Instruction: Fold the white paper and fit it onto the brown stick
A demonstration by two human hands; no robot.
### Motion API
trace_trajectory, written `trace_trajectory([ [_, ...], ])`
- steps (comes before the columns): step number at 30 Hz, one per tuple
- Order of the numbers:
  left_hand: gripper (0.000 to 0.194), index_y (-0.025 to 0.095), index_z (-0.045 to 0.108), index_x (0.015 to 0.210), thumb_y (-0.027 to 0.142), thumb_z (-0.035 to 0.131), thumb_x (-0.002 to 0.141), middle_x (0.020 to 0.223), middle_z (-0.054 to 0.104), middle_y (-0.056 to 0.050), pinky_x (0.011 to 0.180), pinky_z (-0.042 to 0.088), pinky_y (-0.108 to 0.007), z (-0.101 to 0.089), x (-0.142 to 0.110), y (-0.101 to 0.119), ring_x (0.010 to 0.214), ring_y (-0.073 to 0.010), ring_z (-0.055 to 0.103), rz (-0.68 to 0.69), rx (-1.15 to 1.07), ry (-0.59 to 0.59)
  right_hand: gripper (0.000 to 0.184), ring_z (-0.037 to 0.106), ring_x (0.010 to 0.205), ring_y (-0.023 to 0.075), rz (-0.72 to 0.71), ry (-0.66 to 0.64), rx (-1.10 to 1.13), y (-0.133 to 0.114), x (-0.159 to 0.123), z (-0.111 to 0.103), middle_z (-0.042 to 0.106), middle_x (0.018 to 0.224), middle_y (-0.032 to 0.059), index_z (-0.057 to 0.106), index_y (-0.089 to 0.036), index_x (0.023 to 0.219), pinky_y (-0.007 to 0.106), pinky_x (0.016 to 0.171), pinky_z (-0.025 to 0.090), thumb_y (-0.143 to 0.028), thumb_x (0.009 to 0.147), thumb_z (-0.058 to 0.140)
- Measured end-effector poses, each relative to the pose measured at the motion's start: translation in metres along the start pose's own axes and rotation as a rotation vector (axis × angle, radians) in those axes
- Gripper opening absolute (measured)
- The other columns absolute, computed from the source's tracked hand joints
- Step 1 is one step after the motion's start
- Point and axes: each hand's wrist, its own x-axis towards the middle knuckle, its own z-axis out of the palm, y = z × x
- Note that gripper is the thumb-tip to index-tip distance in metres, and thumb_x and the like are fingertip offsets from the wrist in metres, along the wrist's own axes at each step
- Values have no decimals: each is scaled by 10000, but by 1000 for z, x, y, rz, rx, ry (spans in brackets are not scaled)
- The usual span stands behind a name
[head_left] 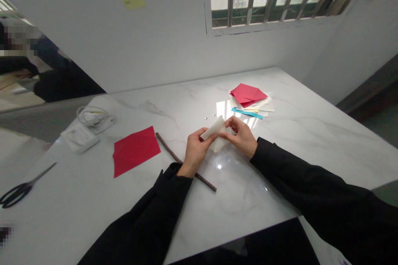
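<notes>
The left hand (195, 152) is closed to a narrow pinch on the near end of a folded sheet of white paper (214, 129), thumb on top; the right hand (241, 136) makes a similar narrow pinch at the far end, its fingertips bearing on the paper from the other side; a pale flap hangs below between them, and the fingers hide the layers, so the number of folds is hard to judge. With work like this, an even grip at both ends and thumbs laid flat along the edge should keep the layers from slipping. The sheet is held over a white marble tabletop (298, 132); a slim brown rod (170, 152) runs under the left wrist, whose black sleeve (168, 198) reaches onto the marble; beyond it lies a square red paper sheet (135, 151); ahead of the hands sit two small silver beads (206, 118) and a loose stack of white paper (263, 105), topped by a red sheet (248, 94) with a thin blue strip (247, 112) at its edge; further left lie a coiled white cable (95, 118) and black-handled scissors (18, 193).
</notes>
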Motion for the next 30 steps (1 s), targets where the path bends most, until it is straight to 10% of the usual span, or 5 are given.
trace_trajectory([
  [7, 431, 166, 810, 889, 537, 953, 722, 751, 681, 0, 618, 412, -250, 1, -2, 2, 676, -138, 540, -26, -6, 0, 612, 718, 824, 236, 85, -53, 104, -1, 0, 0, 763, 918, 19, 576, -246, 1273, 372, 791, 555, -489, 807, 889],
  [30, 475, 160, 860, 893, 611, 908, 750, 716, 707, -17, 586, 400, -246, 0, -3, 3, 627, -129, 519, 43, 113, 29, 408, 691, 842, 237, 133, -160, 91, 1, 1, -2, 767, 894, 44, 761, -192, 961, 351, 778, 579, -577, 843, 828],
])
